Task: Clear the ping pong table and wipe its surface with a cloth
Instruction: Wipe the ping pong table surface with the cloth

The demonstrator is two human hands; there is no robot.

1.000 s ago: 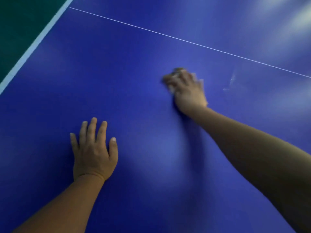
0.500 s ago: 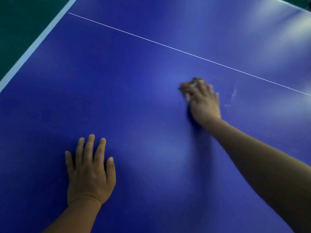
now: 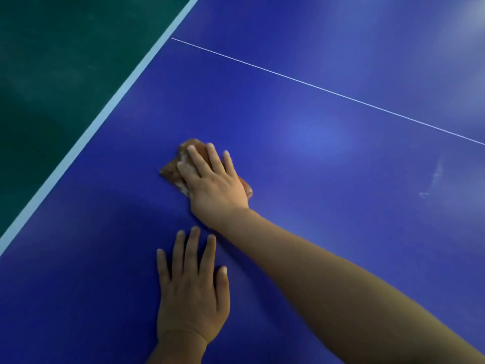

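The blue ping pong table (image 3: 328,206) fills most of the view. My right hand (image 3: 212,182) lies flat with straight fingers on a brown and white cloth (image 3: 172,170), pressing it onto the table a short way in from the left edge. Most of the cloth is hidden under the hand. My left hand (image 3: 190,292) rests flat on the table just below the right wrist, fingers straight and slightly spread, holding nothing.
The table's white edge stripe (image 3: 105,111) runs diagonally at the left, with green floor (image 3: 52,74) beyond it. A thin white line (image 3: 328,90) crosses the table. A pale smear (image 3: 433,179) marks the surface at the right.
My right hand has swept the cloth to the left, from beside the pale smear toward the table's left edge. The view has shifted left; my left hand stays planted on the table.
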